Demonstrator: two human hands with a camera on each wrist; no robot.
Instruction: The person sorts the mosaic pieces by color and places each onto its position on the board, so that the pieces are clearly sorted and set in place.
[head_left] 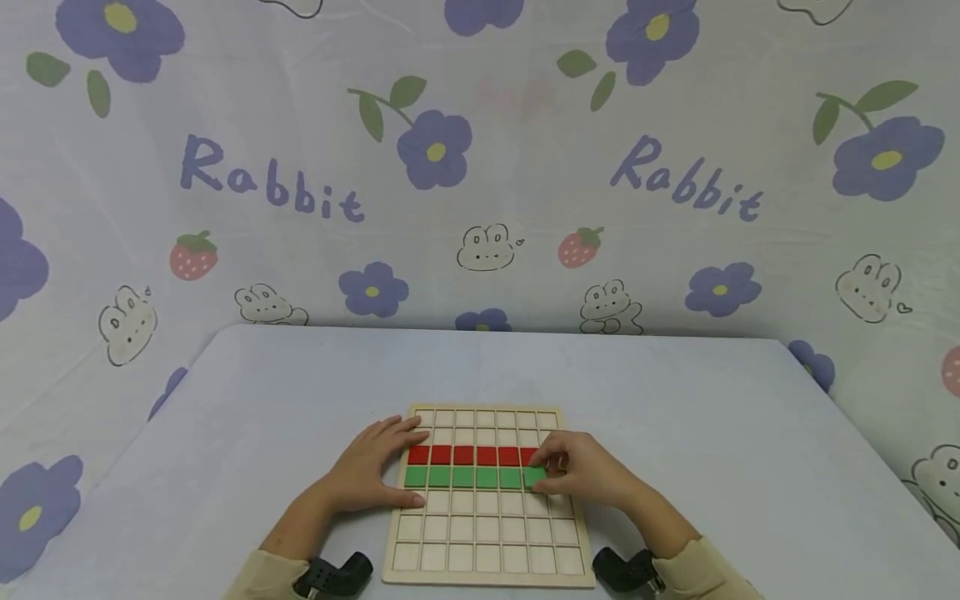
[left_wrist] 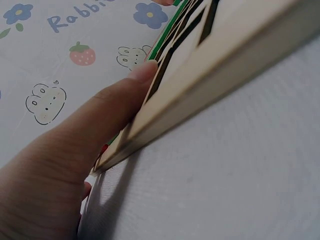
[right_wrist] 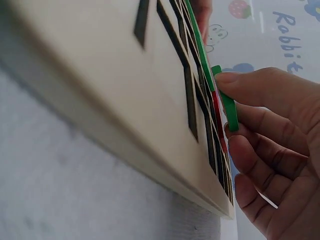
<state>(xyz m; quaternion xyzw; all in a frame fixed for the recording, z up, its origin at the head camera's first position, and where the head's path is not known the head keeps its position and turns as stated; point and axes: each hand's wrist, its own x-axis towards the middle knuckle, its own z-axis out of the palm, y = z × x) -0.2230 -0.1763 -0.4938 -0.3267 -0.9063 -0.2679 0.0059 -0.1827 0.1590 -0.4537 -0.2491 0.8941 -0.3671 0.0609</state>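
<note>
A wooden grid board (head_left: pixel 489 578) lies on the white table, with a row of red square tiles (head_left: pixel 464 455) and, just nearer, a row of green square tiles (head_left: pixel 462 477). My left hand (head_left: pixel 369 468) rests on the board's left edge, fingers spread and thumb lying on the frame. In the left wrist view the thumb (left_wrist: pixel 125 92) touches the rim. At the right end of the green row, my right hand (head_left: pixel 588 471) pinches a green tile (right_wrist: pixel 230 107) between thumb and fingers. The right wrist view shows this tile tilted above the board's surface.
White cloth covers the table (head_left: pixel 225 467) around the board. Behind it hangs a curtain (head_left: pixel 525 167) printed with flowers, rabbits and strawberries. A black wrist device (head_left: pixel 337 575) sits at the left sleeve, and another black device (head_left: pixel 626 571) at the right.
</note>
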